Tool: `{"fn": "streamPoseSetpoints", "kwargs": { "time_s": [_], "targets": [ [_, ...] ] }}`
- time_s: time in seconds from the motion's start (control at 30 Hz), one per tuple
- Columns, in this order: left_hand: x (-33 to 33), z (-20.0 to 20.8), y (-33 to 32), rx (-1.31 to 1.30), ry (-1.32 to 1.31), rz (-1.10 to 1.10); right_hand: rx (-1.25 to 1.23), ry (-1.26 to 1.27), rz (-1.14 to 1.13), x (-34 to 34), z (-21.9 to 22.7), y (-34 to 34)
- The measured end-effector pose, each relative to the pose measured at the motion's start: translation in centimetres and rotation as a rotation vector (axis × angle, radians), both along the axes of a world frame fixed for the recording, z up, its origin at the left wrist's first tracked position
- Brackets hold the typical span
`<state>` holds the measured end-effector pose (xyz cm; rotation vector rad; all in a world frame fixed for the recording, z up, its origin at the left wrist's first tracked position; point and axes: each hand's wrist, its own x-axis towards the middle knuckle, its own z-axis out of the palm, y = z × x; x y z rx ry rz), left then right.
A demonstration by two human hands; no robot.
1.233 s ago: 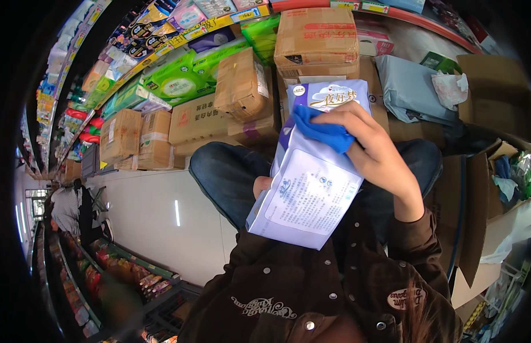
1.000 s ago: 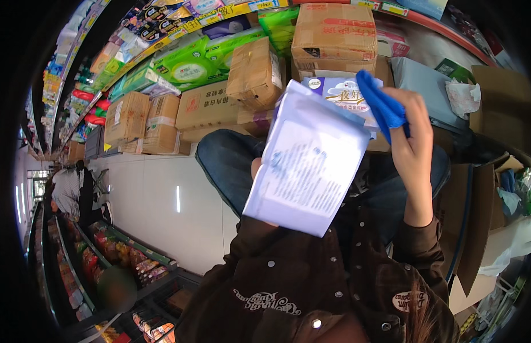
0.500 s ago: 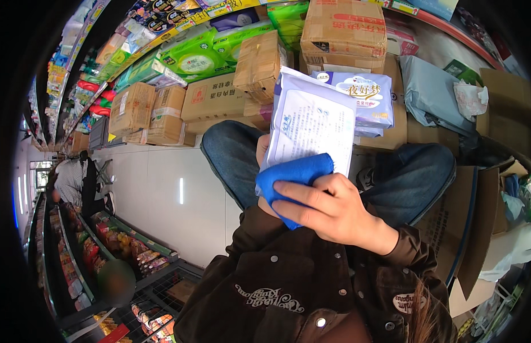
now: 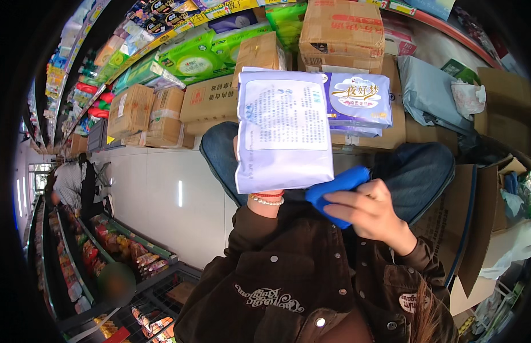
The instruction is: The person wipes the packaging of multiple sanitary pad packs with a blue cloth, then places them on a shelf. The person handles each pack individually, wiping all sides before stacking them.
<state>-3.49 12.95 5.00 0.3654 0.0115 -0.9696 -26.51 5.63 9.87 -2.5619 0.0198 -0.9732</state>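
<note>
A lavender soft plastic package (image 4: 283,126) with a printed white panel is held up in front of my lap. My left hand (image 4: 237,147) grips it from behind; most of the fingers are hidden by it, and a beaded bracelet and a red string show at the wrist below. My right hand (image 4: 373,210) is closed around a folded blue cloth (image 4: 338,194), just off the package's lower right corner. Behind the held package, a similar purple package (image 4: 359,103) rests on a cardboard box.
Taped cardboard boxes (image 4: 341,35) line the lower shelf ahead, with green packs (image 4: 192,60) behind them. A grey plastic bag (image 4: 431,94) lies at the right, above an opened carton (image 4: 477,223). Far left, a person (image 4: 71,183) is beside low shelves of packaged goods.
The package has shifted left and now faces me more squarely. My right hand has drawn the blue cloth off it, toward the lower right.
</note>
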Motion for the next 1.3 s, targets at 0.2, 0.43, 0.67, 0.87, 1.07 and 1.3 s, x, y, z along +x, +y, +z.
{"fn": "streamPoseSetpoints", "kwargs": {
  "time_s": [0.2, 0.43, 0.67, 0.87, 1.07, 1.3],
  "targets": [
    [-1.8, 0.4, 0.1, 0.056, -0.029, -0.113, 0.524, -0.496, -0.292, -0.3, 2.5, -3.9],
    [-4.1, 2.5, 0.7, -0.196, 0.089, -0.412, 0.186, -0.152, -0.178, 4.3, 4.7, -2.3],
    [-3.5, 1.7, 0.7, -0.204, 0.248, -0.628, -0.12, -0.182, -0.019, 4.8, 2.8, 0.2],
    [-3.6, -0.2, 0.3, -0.005, 0.17, -0.471, -0.044, -0.166, -0.282, 5.8, 3.5, -4.7],
    [-3.2, -2.4, 0.0, -0.296, 0.144, -0.435, 0.402, -0.057, 0.269, 4.9, 3.7, 1.7],
    [-0.9, -1.3, 0.1, -0.162, 0.076, -0.338, 0.706, -0.472, -0.017, 4.7, 3.9, -2.4]
  ]
}}
